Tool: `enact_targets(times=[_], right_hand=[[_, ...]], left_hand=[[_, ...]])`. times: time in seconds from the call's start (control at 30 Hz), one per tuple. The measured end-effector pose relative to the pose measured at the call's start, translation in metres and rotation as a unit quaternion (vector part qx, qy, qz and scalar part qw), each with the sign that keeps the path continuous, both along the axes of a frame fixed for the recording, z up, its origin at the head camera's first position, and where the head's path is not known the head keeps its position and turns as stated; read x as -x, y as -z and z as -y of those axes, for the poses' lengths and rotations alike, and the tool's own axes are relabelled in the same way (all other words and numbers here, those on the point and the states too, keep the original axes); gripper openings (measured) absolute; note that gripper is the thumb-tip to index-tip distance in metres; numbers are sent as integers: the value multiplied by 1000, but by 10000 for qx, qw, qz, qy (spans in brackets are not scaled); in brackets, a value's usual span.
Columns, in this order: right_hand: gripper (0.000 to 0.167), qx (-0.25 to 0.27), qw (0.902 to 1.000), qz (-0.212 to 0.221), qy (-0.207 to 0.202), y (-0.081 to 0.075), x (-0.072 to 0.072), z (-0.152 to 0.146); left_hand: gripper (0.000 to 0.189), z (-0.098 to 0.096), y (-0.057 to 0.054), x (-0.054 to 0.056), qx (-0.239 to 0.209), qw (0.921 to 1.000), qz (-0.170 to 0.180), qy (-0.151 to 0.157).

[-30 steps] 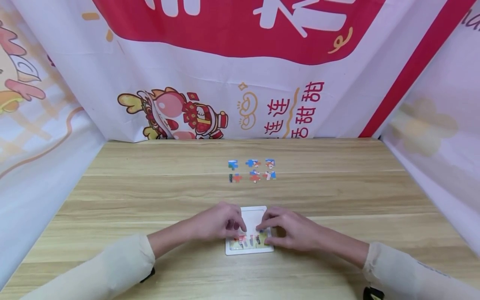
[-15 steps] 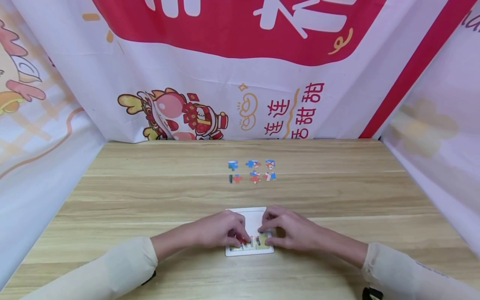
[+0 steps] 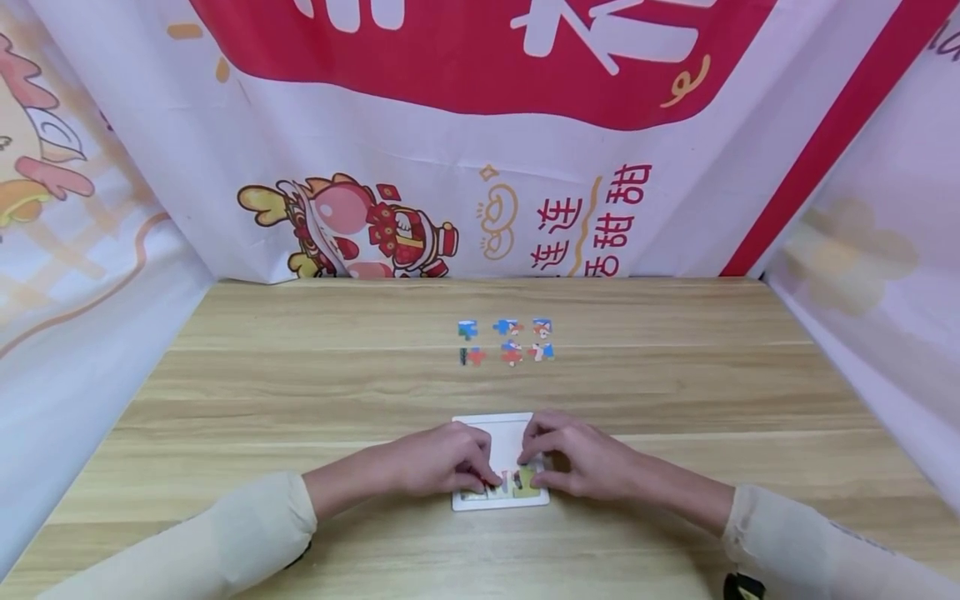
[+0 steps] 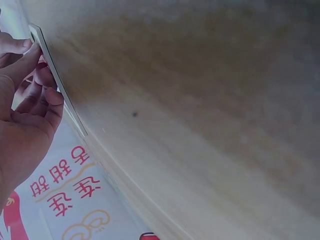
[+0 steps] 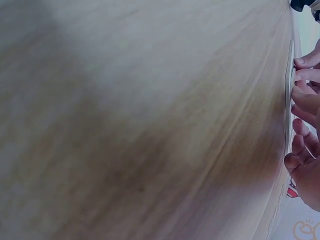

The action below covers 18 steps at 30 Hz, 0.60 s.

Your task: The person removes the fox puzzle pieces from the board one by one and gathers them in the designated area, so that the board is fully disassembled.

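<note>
A white puzzle tray (image 3: pixel 498 505) lies on the table near its front, with several picture pieces along its near side. Over the tray's left part my left hand (image 3: pixel 442 457) bends down, thumb and forefinger close together at a puzzle piece (image 3: pixel 495 490) in the near row. My right hand (image 3: pixel 581 457) comes from the right, its thumb and forefinger on either side of a yellowish puzzle piece (image 3: pixel 527 482) at the tray's right. Both wrist views catch the tray edge-on, with the left hand (image 4: pixel 25 95) and right hand (image 5: pixel 306 120) against it; fingertip contact is partly hidden.
Several loose puzzle pieces (image 3: pixel 510 354) lie in two rows farther back on the wooden table (image 3: pixel 300 375). Behind them hangs a white and red printed cloth (image 3: pixel 420 150); more printed cloth (image 3: pixel 97 250) closes in the sides.
My left hand has come down and slightly right, from above the tray's left part onto the near row, its thumb and forefinger closing together. My right hand has stayed almost still.
</note>
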State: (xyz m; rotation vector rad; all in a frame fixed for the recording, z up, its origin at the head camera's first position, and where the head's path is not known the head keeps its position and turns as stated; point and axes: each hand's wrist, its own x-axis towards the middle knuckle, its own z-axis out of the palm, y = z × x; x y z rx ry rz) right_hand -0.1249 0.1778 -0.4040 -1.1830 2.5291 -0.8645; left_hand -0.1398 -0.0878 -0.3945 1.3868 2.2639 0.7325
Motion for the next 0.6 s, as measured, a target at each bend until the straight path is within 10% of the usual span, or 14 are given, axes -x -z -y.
enact_targets(times=[0.6], right_hand=[[17, 192, 9986, 499, 45, -2, 3, 1]], left_hand=[[20, 0, -1, 0, -50, 9999, -94, 111]])
